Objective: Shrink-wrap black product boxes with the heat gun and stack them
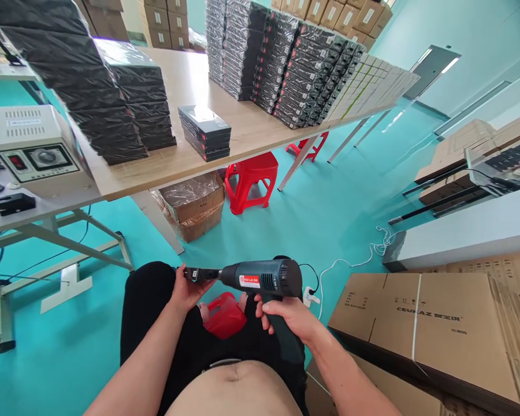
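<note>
In my right hand (283,315) is a dark green heat gun (260,277), gripped by its handle, the barrel pointing left. Its metal nozzle almost meets a small black box (195,274), and I cannot tell whether the two touch. My left hand (188,292) holds that box from below and at its left end, over my left knee. A small white label shows on the box's near side. Between my legs, part of a red plastic stool (226,315) is visible.
Wrapped black boxes (143,104) stand in stacks on the wooden table (186,72), with a short pile (204,134) near its edge. A white control unit (39,147) sits at left. Flat cartons (424,329) lie at right; a white cable (346,263) crosses the floor.
</note>
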`<state>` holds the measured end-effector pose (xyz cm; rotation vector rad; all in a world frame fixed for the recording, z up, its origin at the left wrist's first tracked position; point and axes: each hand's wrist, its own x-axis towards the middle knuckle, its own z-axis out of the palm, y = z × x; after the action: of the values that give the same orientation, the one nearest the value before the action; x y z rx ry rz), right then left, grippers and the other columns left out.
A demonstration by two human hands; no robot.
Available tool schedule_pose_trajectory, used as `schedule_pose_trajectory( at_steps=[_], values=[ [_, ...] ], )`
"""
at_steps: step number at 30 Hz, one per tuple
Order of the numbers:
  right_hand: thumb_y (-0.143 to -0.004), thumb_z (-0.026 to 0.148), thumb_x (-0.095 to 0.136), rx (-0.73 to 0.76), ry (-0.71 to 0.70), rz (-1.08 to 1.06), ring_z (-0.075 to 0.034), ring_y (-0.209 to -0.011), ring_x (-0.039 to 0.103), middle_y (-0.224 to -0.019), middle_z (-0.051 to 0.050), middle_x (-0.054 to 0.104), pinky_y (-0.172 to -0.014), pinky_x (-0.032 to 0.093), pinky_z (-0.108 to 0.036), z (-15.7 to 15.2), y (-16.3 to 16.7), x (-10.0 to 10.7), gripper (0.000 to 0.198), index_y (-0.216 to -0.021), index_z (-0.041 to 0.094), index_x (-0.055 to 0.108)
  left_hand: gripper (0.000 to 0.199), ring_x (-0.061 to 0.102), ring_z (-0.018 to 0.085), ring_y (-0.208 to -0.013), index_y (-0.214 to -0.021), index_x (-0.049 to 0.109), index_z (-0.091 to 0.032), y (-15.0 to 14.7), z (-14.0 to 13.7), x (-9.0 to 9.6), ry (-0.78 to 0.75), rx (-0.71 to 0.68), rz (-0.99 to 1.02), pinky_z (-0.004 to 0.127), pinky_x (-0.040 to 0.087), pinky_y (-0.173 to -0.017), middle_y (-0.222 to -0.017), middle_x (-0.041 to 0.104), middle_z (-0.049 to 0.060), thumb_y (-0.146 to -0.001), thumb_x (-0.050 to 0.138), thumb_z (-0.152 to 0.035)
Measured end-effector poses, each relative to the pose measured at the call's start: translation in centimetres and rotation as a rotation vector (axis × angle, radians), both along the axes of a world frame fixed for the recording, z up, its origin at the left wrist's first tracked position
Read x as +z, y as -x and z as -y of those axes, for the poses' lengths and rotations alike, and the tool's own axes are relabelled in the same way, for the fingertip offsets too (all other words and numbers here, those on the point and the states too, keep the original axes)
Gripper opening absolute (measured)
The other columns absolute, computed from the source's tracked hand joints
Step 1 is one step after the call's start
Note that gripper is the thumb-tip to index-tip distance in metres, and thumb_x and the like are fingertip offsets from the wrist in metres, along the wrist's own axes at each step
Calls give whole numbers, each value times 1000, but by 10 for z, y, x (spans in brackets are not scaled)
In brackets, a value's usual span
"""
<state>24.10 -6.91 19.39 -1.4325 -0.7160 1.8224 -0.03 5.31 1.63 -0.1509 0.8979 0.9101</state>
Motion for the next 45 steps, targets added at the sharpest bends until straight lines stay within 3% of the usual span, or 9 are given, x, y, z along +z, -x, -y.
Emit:
schedule_pose_trajectory(
  at_steps=[3,8,11,15,19,24,30,37,45],
  values=[
    [-71,26,66,34,-15,-63,-14,-57,60,-81,-8,68,-52,48,-27,3,3,0,31,-98,11,67,30,65,26,-72,-83,49,-19,0,-1,-1,-6,25,10,47,57,-65,-77,61,7,-79,54,-49],
    [-74,29,63,-212,-9,33,-13,-58,60,-80,-7,67,-51,48,-26,0,-3,-7,29,-97,11,65,36,62,36,-99,-97,54,-17,1,-1,5,-8,22,110,56,54,-76,-103,63,16,-77,56,-47],
    [-74,27,62,-148,37,5,-15,-58,61,-78,-7,67,-50,48,-26,5,-19,-7,29,-97,11,64,35,59,38,-104,-96,53,-17,2,-1,6,4,36,108,56,53,-77,-106,62,17,-76,57,-46],
    [-73,23,58,-24,21,-177,-15,-58,61,-80,-8,66,-49,47,-25,17,-25,1,30,-100,10,63,30,62,35,-98,-91,54,-18,2,-1,3,-6,60,92,53,54,-75,-99,64,15,-76,57,-43],
    [-75,24,58,-65,-5,-129,-14,-60,61,-82,-7,66,-52,47,-25,20,-12,3,29,-102,12,64,32,62,34,-96,-93,54,-16,1,-2,1,-32,24,96,52,54,-75,-100,64,16,-76,57,-43],
    [-74,26,64,9,-64,-75,-14,-59,60,-78,-6,66,-55,48,-27,14,17,-5,22,-91,12,68,21,63,22,-67,-84,54,-19,1,-4,-2,-49,69,22,41,56,-62,-75,63,5,-79,55,-39],
    [-73,28,64,-104,-67,24,-14,-58,59,-80,-6,66,-52,47,-27,5,15,-4,28,-96,13,67,36,63,35,-97,-100,54,-16,0,-2,-2,-43,78,97,55,54,-77,-102,64,16,-78,55,-43],
    [-74,27,61,-186,22,-4,-15,-60,61,-81,-7,67,-51,48,-26,14,-19,-3,29,-99,11,64,37,62,37,-99,-97,50,-16,0,-3,-6,-14,82,105,54,55,-76,-105,61,20,-76,58,-46],
    [-74,27,62,-142,-29,-16,-14,-60,60,-82,-7,68,-51,48,-25,-1,-9,-5,29,-99,12,64,38,61,37,-101,-97,50,-16,2,-5,-8,-10,27,106,53,55,-76,-106,60,19,-77,56,-48]
  ],
)
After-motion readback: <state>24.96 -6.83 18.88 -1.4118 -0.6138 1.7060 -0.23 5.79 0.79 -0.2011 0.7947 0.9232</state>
